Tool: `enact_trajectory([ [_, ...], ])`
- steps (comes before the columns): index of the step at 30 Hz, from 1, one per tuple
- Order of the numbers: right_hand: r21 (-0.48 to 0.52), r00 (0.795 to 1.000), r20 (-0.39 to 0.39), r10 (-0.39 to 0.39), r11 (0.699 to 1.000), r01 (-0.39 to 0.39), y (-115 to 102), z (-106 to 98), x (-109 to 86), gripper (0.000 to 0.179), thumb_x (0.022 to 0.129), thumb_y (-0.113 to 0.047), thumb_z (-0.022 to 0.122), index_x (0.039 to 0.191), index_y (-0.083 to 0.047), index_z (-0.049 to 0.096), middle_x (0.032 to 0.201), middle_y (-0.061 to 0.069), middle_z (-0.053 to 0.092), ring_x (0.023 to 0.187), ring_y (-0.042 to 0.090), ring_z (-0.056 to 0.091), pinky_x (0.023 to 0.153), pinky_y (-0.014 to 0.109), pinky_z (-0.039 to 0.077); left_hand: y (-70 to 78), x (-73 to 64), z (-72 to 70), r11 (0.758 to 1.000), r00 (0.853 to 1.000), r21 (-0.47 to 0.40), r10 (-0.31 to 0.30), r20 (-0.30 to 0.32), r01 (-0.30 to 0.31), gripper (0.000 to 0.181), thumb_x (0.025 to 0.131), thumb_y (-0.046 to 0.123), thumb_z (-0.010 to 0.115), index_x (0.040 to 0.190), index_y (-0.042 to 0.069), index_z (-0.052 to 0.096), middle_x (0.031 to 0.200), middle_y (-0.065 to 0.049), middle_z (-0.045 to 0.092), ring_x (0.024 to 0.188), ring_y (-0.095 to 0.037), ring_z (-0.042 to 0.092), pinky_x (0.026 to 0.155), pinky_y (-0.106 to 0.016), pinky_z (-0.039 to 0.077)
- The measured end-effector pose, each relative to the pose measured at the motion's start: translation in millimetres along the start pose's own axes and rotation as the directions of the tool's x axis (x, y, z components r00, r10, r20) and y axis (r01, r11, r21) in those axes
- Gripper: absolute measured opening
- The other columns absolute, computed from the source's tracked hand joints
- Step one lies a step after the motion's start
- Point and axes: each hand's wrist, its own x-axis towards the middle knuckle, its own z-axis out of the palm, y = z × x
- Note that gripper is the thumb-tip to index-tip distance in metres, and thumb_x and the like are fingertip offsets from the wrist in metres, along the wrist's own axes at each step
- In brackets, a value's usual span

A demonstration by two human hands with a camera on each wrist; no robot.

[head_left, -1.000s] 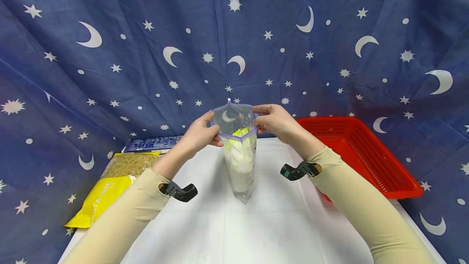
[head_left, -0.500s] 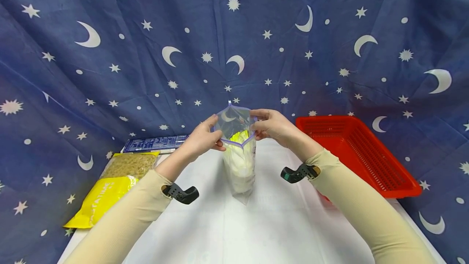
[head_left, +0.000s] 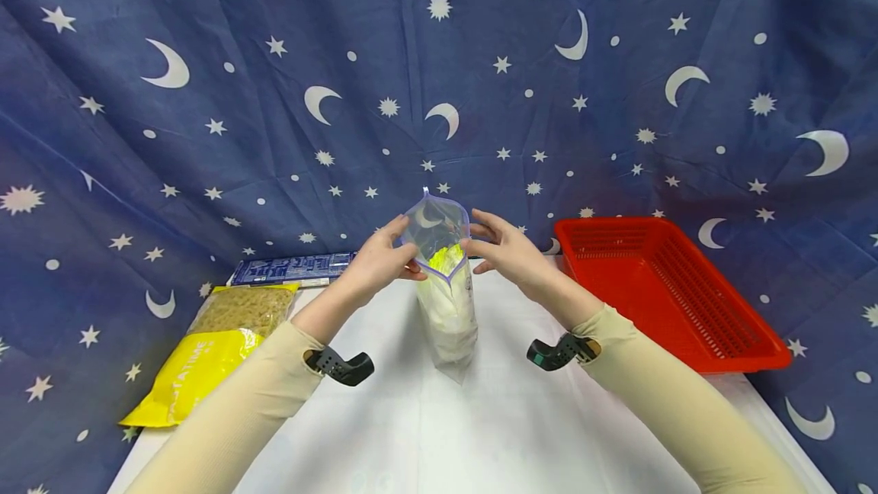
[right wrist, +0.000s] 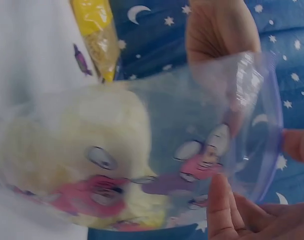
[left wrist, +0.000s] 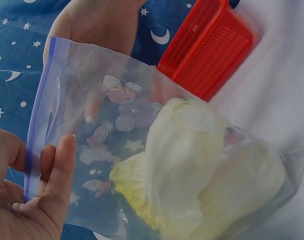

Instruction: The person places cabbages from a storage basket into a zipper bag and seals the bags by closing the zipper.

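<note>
A clear zip bag [head_left: 450,367] with a purple-blue zip edge stands upright on the table, its mouth spread wide. Cartoon figures are printed on its side. Inside sits a pale cabbage [left wrist: 179,155], white with yellow-green leaf tips, like napa cabbage. My left hand [head_left: 379,261] pinches the left side of the bag's rim. At the right side, my right hand [head_left: 511,254] has its fingers spread around the rim without a grip. In the right wrist view, fingertips of the right hand [right wrist: 251,220] lie against the bag's wall and edge.
A red plastic basket [head_left: 658,288] stands at the right. On the left lies a yellow pasta bag [head_left: 199,372], with a flat blue package [head_left: 291,271] behind it. A white cloth covers the table [head_left: 411,433], and a starry blue curtain [head_left: 384,36] hangs behind.
My right hand has loosened its pinch on the right rim, its fingers spreading apart. The bag's front rim has dipped, and its mouth has shifted slightly left. The left hand has moved slightly down.
</note>
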Motion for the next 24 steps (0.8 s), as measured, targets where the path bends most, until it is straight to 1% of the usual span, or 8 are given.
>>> enact_trajectory([
  [6,-0.023,0.996,0.04,-0.082,0.996,0.083,14,11,-17.0,0.079,0.098,-0.03,0.069,0.161,-0.006,0.027,0.156,0.014,0.043,0.134,0.032,0.05,0.104,0.048,0.051,-4.3,0.6,1.6,0.999,1.0,-0.012,0.03,-0.006,-0.03,0.079,0.092,0.0,0.05,0.163,0.004,0.017,0.164,-0.014,0.026,0.076,-0.018,0.062,0.078,-0.035,0.062],
  [10,-0.061,0.99,0.059,-0.131,0.989,0.134,22,18,-26.4,0.091,0.093,-0.03,0.075,0.164,-0.012,0.021,0.157,0.007,0.04,0.137,0.033,0.047,0.109,0.052,0.046,-7.3,1.0,2.3,0.999,0.999,-0.035,0.041,-0.006,-0.041,0.078,0.095,0.003,0.051,0.165,0.01,0.016,0.14,-0.023,0.046,0.075,-0.018,0.063,0.079,-0.036,0.062],
  [12,-0.082,0.986,0.069,-0.15,0.984,0.156,26,23,-29.8,0.1,0.09,-0.029,0.079,0.165,-0.014,0.016,0.159,0.005,0.037,0.139,0.034,0.043,0.109,0.052,0.045,-8.3,1.0,2.6,0.998,0.999,-0.051,0.044,-0.001,-0.044,0.078,0.099,0.006,0.053,0.166,0.014,0.012,0.128,-0.026,0.049,0.075,-0.019,0.063,0.081,-0.037,0.062],
  [13,-0.089,0.984,0.077,-0.163,0.981,0.17,27,26,-31.0,0.105,0.088,-0.027,0.081,0.166,-0.014,0.013,0.16,0.005,0.035,0.14,0.035,0.042,0.11,0.053,0.044,-9.1,1.1,2.8,0.997,0.999,-0.058,0.048,0.001,-0.048,0.079,0.101,0.009,0.054,0.166,0.017,0.01,0.13,-0.025,0.048,0.076,-0.02,0.063,0.081,-0.037,0.062],
  [15,-0.121,0.979,0.086,-0.186,0.973,0.195,30,31,-32.2,0.111,0.084,-0.026,0.085,0.166,-0.018,0.011,0.162,0.003,0.031,0.142,0.033,0.039,0.112,0.052,0.042,-9.9,1.2,3.5,0.995,0.998,-0.083,0.056,0.009,-0.055,0.081,0.104,0.015,0.055,0.166,0.022,0.004,0.148,-0.023,0.04,0.079,-0.02,0.064,0.083,-0.038,0.062],
  [17,-0.139,0.972,0.091,-0.215,0.964,0.226,32,35,-32.5,0.113,0.082,-0.024,0.087,0.166,-0.021,0.012,0.164,0.001,0.026,0.143,0.032,0.038,0.113,0.052,0.041,-10.5,1.4,4.6,0.991,0.998,-0.118,0.059,0.022,-0.056,0.082,0.106,0.021,0.054,0.166,0.025,-0.001,0.165,-0.015,0.023,0.081,-0.021,0.064,0.084,-0.038,0.061],
  [19,-0.16,0.966,0.091,-0.241,0.954,0.253,33,38,-32.5,0.111,0.082,-0.024,0.088,0.165,-0.024,0.015,0.165,-0.001,0.024,0.144,0.031,0.037,0.113,0.052,0.04,-11.1,1.9,5.9,0.983,0.997,-0.174,0.065,0.045,-0.057,0.078,0.108,0.026,0.05,0.166,0.026,-0.003,0.171,-0.005,0.009,0.085,-0.022,0.064,0.086,-0.04,0.061],
  [24,-0.191,0.971,0.06,-0.23,0.952,0.237,36,43,-33.4,0.098,0.089,-0.025,0.08,0.165,-0.021,0.019,0.163,0.002,0.031,0.138,0.033,0.046,0.11,0.052,0.044,-13.2,5.5,5.0,0.969,0.994,-0.243,0.066,0.086,-0.043,0.066,0.111,0.033,0.04,0.166,0.018,0.006,0.166,-0.008,0.025,0.091,-0.021,0.066,0.086,-0.041,0.061],
])
